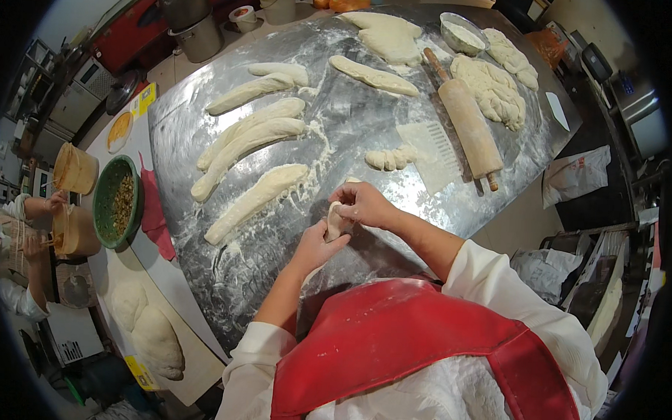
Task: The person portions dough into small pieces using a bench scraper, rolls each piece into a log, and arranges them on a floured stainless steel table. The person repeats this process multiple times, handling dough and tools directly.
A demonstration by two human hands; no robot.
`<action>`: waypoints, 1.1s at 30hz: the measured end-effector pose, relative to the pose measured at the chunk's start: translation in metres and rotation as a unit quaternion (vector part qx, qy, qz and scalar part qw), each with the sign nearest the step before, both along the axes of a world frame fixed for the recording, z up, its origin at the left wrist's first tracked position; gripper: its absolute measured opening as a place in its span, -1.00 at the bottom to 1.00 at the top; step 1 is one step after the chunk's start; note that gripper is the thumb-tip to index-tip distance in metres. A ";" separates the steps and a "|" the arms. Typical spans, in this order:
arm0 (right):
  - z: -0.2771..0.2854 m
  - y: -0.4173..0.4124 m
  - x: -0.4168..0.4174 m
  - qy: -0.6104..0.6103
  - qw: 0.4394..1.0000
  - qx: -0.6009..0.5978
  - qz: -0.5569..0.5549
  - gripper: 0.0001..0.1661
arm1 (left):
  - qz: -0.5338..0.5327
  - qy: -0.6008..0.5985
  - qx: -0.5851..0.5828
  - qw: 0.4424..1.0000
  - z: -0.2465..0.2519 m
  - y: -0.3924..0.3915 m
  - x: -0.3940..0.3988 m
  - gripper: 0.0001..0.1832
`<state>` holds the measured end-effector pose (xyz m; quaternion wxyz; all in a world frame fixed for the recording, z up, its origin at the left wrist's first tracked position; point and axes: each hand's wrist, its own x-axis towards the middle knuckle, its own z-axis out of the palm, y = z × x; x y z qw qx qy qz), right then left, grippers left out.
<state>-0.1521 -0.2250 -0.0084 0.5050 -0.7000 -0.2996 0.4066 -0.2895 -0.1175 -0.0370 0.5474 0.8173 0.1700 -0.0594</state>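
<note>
Near the table's front edge, my left hand (319,244) and my right hand (364,204) both grip a short strip of dough (334,224), one at each side of it. A bit of dough shows just beyond my right hand. Past it, small lumps of dough (390,158) lie in a row against a white toothed plastic scraper (430,156). To the left, several long dough strips (258,202) rest on the floured metal table (205,144). A wooden rolling pin (470,128) lies at the right.
Larger dough pieces (487,90) and a metal bowl of flour (463,34) are at the back right. On the left stand a green basin of filling (117,202), tan buckets (76,167) and a board (200,366) bearing dough. Another person's hands (34,246) are at the far left.
</note>
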 end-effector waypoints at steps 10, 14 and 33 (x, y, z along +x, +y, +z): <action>-0.004 0.001 -0.014 -0.213 0.977 0.025 0.007 -0.37 | 0.088 -0.081 -0.268 0.956 0.001 -0.006 0.006 -0.86; 0.008 0.003 -0.021 -0.179 0.984 0.011 -0.001 -0.40 | 0.112 -0.089 -0.247 0.959 0.011 -0.011 0.003 -0.88; -0.002 -0.006 -0.002 -0.013 0.999 0.029 0.024 -0.78 | -0.024 -0.038 0.046 0.998 0.002 0.000 0.003 -0.44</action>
